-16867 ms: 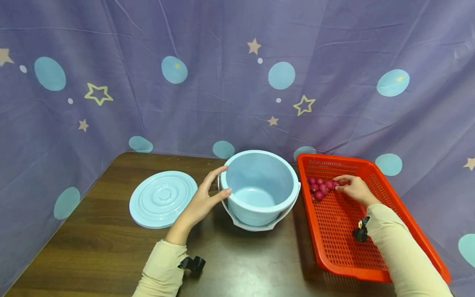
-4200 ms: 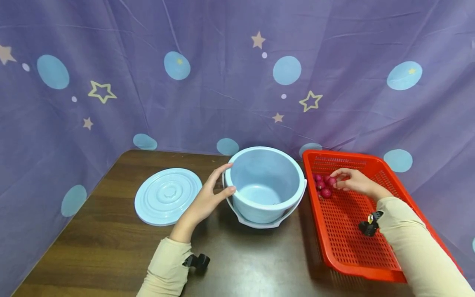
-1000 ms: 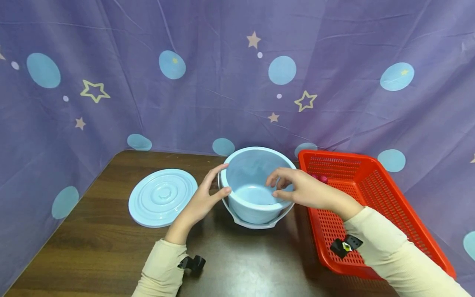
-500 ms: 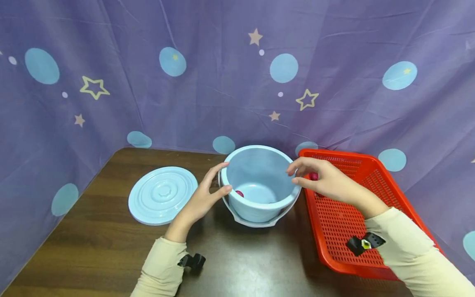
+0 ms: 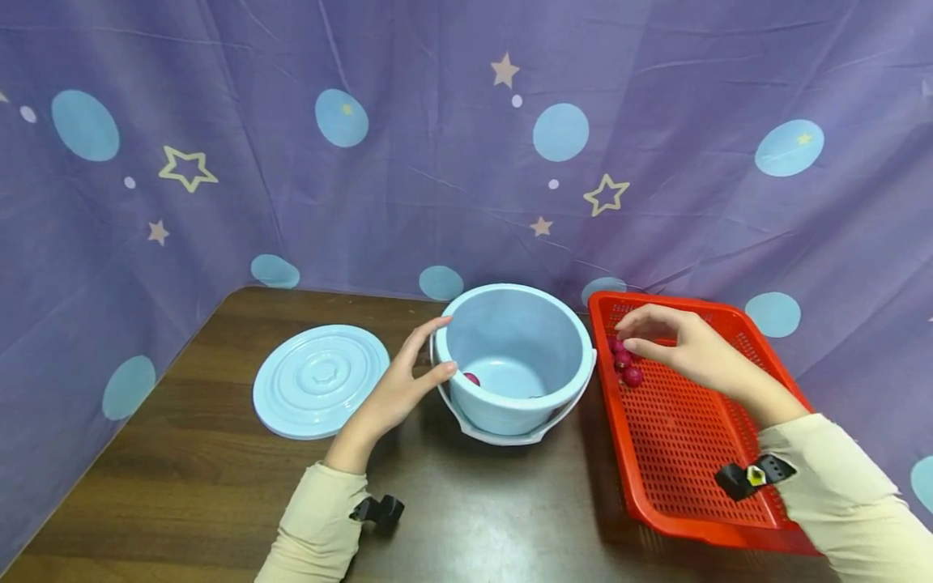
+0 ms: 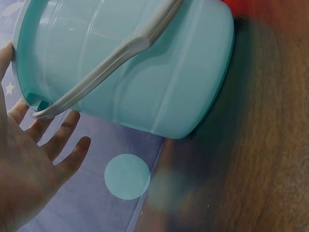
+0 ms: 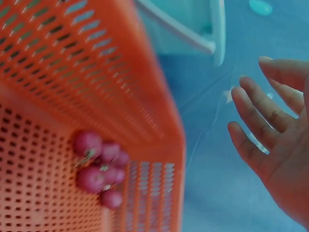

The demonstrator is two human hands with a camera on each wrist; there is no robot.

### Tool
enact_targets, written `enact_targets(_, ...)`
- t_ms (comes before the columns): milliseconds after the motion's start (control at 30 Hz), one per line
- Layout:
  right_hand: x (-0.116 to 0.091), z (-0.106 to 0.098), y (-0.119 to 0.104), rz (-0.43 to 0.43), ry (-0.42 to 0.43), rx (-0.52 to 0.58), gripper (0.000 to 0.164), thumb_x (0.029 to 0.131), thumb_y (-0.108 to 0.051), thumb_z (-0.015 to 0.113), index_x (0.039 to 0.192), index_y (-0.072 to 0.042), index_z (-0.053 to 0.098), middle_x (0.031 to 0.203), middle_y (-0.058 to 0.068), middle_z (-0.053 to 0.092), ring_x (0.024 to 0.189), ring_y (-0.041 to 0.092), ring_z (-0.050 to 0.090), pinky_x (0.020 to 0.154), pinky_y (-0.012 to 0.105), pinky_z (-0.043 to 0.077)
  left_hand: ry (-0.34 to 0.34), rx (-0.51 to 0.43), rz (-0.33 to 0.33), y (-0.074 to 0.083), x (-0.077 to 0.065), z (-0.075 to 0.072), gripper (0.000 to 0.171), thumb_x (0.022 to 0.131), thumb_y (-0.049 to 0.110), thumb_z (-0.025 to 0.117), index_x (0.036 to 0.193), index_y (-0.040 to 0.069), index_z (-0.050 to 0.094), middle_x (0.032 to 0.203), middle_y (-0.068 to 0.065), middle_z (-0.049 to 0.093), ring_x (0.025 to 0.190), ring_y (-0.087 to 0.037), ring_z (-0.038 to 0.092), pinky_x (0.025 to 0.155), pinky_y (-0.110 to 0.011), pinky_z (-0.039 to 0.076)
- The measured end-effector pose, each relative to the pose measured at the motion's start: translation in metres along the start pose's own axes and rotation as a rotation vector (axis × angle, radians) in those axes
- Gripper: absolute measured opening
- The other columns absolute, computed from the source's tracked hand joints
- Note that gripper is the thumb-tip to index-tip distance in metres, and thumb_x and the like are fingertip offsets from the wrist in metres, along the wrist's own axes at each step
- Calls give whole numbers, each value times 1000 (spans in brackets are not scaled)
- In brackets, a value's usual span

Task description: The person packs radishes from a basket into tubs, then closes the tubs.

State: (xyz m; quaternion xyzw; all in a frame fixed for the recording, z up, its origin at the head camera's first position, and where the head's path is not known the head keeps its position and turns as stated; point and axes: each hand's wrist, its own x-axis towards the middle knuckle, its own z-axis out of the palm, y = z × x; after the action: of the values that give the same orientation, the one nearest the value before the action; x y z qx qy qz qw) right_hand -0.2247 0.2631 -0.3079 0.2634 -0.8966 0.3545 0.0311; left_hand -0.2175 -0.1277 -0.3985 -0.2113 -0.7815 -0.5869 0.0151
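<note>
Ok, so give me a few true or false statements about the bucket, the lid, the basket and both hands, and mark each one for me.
1. The left hand touches the rim of the bucket. True.
2. The lid is on the bucket. False: the lid lies flat on the table, beside the bucket.
3. Several round pinkish-red pieces lie in the basket. True.
4. The right hand is inside the bucket. False: the right hand is above the basket.
5. At least one pinkish-red piece shows inside the bucket. True.
6. The handle stands up over the bucket's opening. False: the handle hangs down at the front.
</note>
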Motion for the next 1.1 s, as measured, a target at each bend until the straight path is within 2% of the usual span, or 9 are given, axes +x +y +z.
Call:
enact_targets(267,-2,5,42,67,45,31,20,91,-9,72,110,-4,67,103,14,69,91,8,65,79,18,50,7,2,4,-1,-1,0,63,95,29,66,152,27,37,147,-5,40,110,-26,48,93,-45,40)
enact_targets(467,-3,8,69,161,46,84,27,91,-12,73,114,0,67,107,16,69,92,9,64,79,18,49,9,6,-11,-3,-3,1,64,95,31,66,152,29,37,149,-3,38,111,-25,48,95,-46,39)
enact_targets(600,-4,9,85,251,24,81,29,91,-18,73,113,-1,67,105,11,69,92,9,62,79,21,48,7,4,-14,-2,-4,2,64,95,31,66,152,30,36,149,-3,37,112,-24,49,95,-46,39)
enact_targets(700,-4,12,98,288,2,68,29,91,-20,73,111,0,66,102,8,69,90,10,61,78,23,48,6,1,-2,-2,-3,1,64,95,31,66,152,28,36,150,-4,37,112,-24,49,96,-47,39)
enact_targets(933,-7,21,120,350,-42,96,35,90,-18,74,115,4,64,106,16,68,89,15,64,76,26,51,8,-7,-5,-2,-2,1,63,95,34,66,151,34,37,151,1,35,116,-25,48,99,-51,37)
enact_targets(1100,-8,27,126,351,-77,51,36,89,-17,74,115,6,65,107,19,68,91,20,62,76,30,50,5,-4,-8,-1,-2,1,63,95,33,66,151,32,36,152,0,35,117,-25,48,99,-50,37)
